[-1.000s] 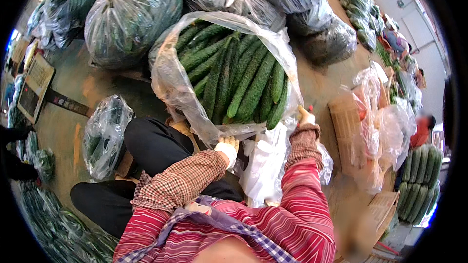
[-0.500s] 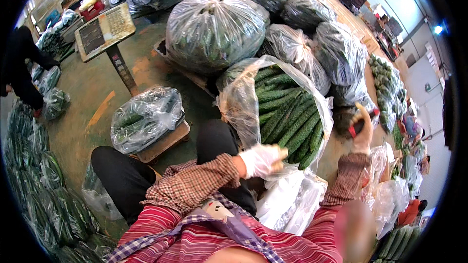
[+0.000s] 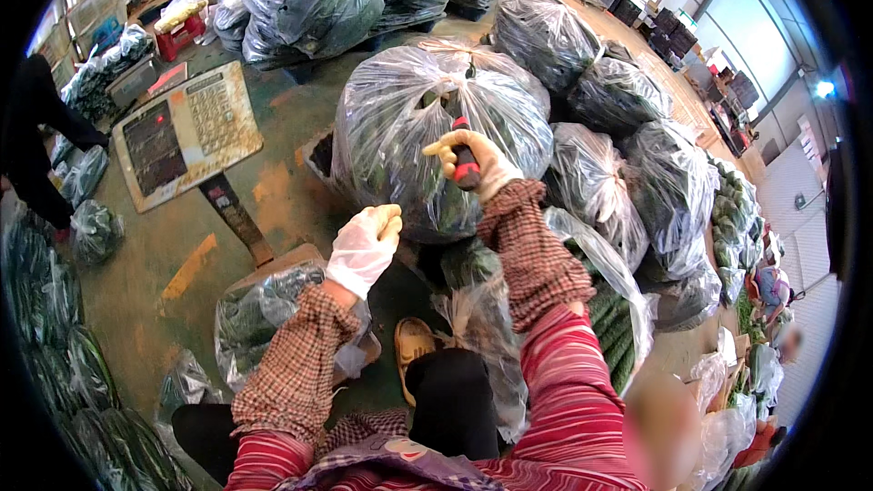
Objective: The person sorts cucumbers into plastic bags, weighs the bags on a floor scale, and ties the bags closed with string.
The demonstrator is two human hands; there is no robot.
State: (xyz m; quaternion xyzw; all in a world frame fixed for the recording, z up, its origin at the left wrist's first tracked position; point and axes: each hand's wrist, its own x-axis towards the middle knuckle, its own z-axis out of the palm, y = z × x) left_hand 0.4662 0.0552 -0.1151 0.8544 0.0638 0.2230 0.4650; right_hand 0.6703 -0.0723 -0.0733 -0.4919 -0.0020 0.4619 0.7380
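Note:
A large clear plastic bag [image 3: 382, 127] of dark green produce stands ahead of me, its top gathered. Over its front I hold a tool with a red and black handle [image 3: 466, 173] in my right hand [image 3: 486, 159]; the index finger points left, and I cannot make out a blade. My left hand [image 3: 364, 250], in a whitish glove with yellowish fingertips, hovers left of the bag with its fingers curled closed and nothing visible in them. Below it a smaller clear bag [image 3: 250, 323] rests on the scale's platform. My right forearm partly covers an open bag of cucumbers [image 3: 614, 327].
The scale's display head [image 3: 191, 136] rises on a post at the left. More filled bags [image 3: 673, 186] crowd the right and the back. Bagged cucumbers [image 3: 77, 364] line the left edge. A person in dark trousers [image 3: 41, 141] is at the far left.
My right hand has swung from the right side to over the large bag, still holding the tool. My left hand has left the open cucumber bag and moved left and up. The view has shifted.

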